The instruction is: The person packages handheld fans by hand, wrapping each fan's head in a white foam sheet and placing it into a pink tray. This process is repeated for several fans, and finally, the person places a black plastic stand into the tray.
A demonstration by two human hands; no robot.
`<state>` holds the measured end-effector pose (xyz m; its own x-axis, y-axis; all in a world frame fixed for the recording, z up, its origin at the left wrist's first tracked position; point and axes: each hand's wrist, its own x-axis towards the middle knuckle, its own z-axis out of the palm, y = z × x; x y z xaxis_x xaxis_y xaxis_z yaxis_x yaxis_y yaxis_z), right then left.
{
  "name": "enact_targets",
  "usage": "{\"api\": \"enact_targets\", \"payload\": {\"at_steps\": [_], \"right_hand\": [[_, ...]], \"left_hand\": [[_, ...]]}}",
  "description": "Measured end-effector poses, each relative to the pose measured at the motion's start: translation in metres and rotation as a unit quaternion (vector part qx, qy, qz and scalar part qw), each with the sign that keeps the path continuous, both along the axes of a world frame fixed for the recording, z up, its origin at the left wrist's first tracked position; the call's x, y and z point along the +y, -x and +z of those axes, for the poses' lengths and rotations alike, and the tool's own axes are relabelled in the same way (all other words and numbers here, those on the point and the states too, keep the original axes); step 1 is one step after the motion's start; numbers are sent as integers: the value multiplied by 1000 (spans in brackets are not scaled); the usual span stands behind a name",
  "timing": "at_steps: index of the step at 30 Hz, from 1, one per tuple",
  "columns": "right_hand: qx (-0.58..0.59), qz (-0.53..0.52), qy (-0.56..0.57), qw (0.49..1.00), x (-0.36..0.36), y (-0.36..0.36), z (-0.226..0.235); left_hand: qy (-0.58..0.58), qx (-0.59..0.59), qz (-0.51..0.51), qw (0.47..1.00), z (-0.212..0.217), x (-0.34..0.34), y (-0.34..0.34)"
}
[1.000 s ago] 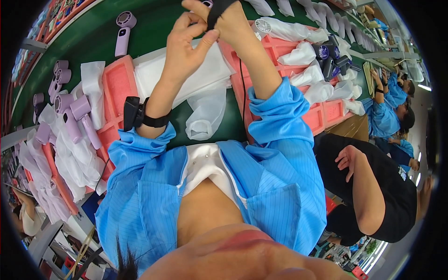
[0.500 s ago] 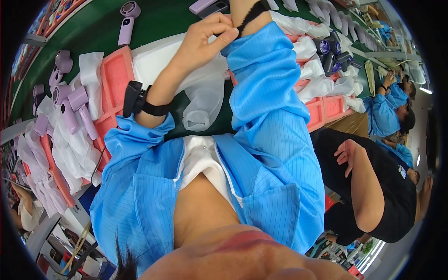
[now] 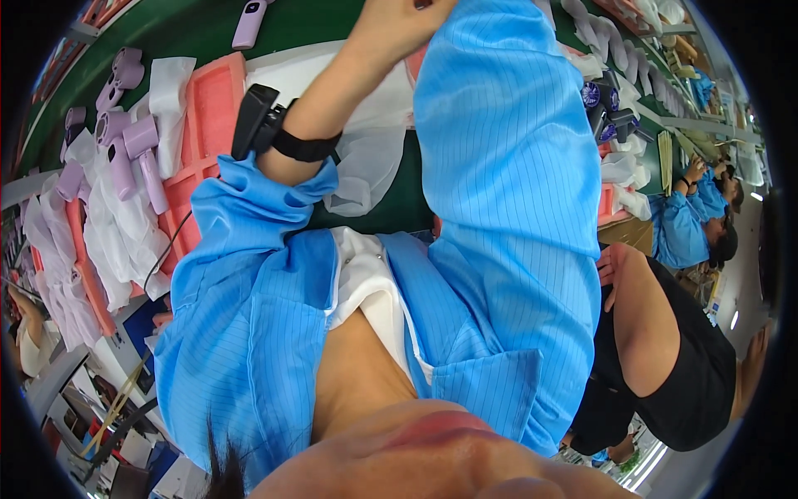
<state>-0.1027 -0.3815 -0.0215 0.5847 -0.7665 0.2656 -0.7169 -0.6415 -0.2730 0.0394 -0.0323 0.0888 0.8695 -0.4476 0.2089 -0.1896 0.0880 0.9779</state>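
At the upper edge, my left hand is partly cut off beside my right arm's rolled blue sleeve. Its visible fingers look closed, with a small dark spot between them; what they hold I cannot make out. A black wrist strap with a black device circles my left wrist. My right arm reaches up out of the picture, so the right hand is hidden. Below my left forearm lies a translucent white pouch on the green table. A pink foam tray stands to the left.
Light purple handheld fans and white pouches lie at the left on pink trays. Dark fans with purple blades sit right of my right sleeve. A person in black is close on the right. A lone purple fan lies farther back.
Both arms have moved farther up the picture. My right hand's wrist with its black strap, which my left fingers were pinching, has gone out of view.
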Motion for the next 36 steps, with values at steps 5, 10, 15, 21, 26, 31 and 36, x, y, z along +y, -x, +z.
{"api": "enact_targets", "payload": {"at_steps": [5,10,15,21,26,31,36], "right_hand": [[-15,228,15,973,41,-49,27],[-36,420,45,906,201,-170,172],[-141,375,71,913,202,-236,166],[-246,307,69,917,198,-270,155],[-38,304,-217,927,208,-258,180],[-194,312,96,925,211,-267,119],[-61,288,-132,947,129,-313,71]], "left_hand": [[31,-325,91,941,41,-4,55],[12,-326,61,943,39,-4,52],[-16,-317,-10,948,-3,-9,32],[78,-419,184,886,40,-10,36],[-47,-428,167,887,24,-35,56],[-95,-408,114,901,33,-29,85],[-56,-371,13,927,40,-15,107]]}}
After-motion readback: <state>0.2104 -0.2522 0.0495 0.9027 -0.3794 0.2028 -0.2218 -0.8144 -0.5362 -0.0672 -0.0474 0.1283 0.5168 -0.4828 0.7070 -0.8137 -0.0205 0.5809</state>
